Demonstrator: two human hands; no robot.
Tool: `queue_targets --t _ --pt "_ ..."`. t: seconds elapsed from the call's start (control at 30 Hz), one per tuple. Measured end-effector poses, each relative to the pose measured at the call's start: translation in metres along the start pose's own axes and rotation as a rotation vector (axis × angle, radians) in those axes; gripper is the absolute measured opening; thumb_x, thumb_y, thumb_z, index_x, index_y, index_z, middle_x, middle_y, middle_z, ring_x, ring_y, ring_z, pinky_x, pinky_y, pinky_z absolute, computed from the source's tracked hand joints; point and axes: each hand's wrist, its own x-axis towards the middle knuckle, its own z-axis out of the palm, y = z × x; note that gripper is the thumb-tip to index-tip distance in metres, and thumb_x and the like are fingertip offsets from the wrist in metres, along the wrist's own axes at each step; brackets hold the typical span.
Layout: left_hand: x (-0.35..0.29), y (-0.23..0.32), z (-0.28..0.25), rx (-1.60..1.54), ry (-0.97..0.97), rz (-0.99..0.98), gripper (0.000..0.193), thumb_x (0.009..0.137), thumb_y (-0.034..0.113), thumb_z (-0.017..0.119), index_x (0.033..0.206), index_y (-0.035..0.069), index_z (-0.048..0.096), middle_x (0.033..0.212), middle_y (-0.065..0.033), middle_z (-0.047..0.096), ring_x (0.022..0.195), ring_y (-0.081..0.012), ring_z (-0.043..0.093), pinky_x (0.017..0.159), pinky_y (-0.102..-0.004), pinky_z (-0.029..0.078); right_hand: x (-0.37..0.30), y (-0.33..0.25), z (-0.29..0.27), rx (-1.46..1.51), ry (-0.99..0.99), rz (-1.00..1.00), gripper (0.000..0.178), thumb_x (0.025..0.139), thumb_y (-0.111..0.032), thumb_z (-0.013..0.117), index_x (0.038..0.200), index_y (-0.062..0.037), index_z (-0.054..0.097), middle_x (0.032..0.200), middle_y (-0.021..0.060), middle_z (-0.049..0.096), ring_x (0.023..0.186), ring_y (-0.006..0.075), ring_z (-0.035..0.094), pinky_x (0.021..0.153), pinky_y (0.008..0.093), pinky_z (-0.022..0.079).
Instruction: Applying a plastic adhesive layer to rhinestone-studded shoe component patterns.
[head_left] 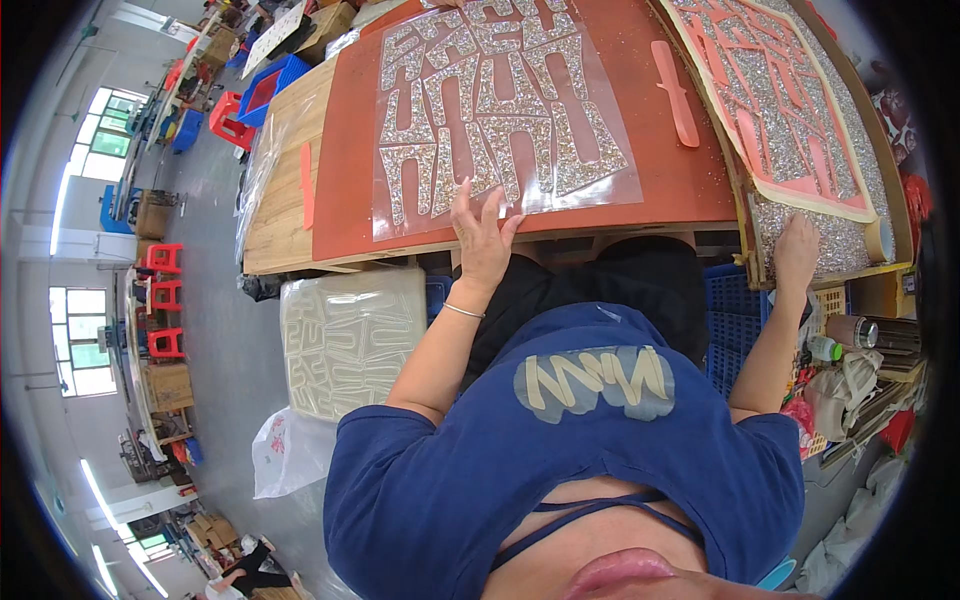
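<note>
Worktable: bare wood at its left end, the rest covered by a red-brown mat. Shallow tray at the table's right side, bedded with small glittering stones. Clear sheet lies flat on the mat in front of the person, filled with sparkling block-like shapes; its near edge runs close to the table's near edge. Cream-bordered stencil with coral-pink areas rests on the stones in the tray. Pale patterned sheet sits below the table, left of the person; blue crate beneath, on the right. Left hand at the clear sheet's near edge, fingers spread apart, nothing seen in the grasp; whether the fingertips press on the sheet, cannot tell. Right hand over the near part of the tray, just below the stencil's near border, fingers bent downward; cannot tell whether they grip anything. Two coral strips: one on the mat right of the clear sheet, the other at the mat's left edge. Tape roll at the tray's near right corner. Thin bracelet on the left wrist.
</note>
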Motion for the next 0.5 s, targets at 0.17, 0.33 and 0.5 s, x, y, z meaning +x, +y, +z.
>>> queue_targets --t 0.17,0.33,0.5 --pt "-0.0036 -0.0038 0.0028 0.24 -0.03 0.126 0.027 0.08 0.021 0.064 0.106 0.014 0.061 0.13 -0.0186 0.031 0.121 -0.0352 0.03 0.101 -0.042 0.029 0.0004 -0.0003 0.0 -0.013 0.002 -0.022 0.011 0.086 -0.012 0.048 0.085 -0.0014 0.05 0.079 0.0157 0.055 0.079 0.034 0.051 0.071 0.0432 0.041" --pt "-0.0067 -0.0088 0.0056 0.323 -0.038 0.133 0.024 0.083 0.025 0.059 0.104 0.015 0.063 0.128 -0.0179 0.036 0.121 -0.0347 0.03 0.101 -0.0408 0.029 0.001 -0.0014 -0.0014 0.018 0.031 -0.02 0.011 0.085 -0.011 0.048 0.085 -0.001 0.05 0.08 0.0163 0.055 0.079 0.034 0.051 0.071 0.0431 0.041" --pt "-0.0038 -0.0086 0.0026 0.383 -0.064 0.143 0.025 0.085 0.028 0.056 0.105 0.015 0.062 0.127 -0.0176 0.037 0.121 -0.0355 0.031 0.101 -0.0407 0.028 0.0016 -0.0023 -0.0026 0.001 -0.018 0.001 0.011 0.086 -0.011 0.048 0.084 -0.0008 0.051 0.08 0.0164 0.055 0.079 0.034 0.051 0.071 0.0431 0.041"
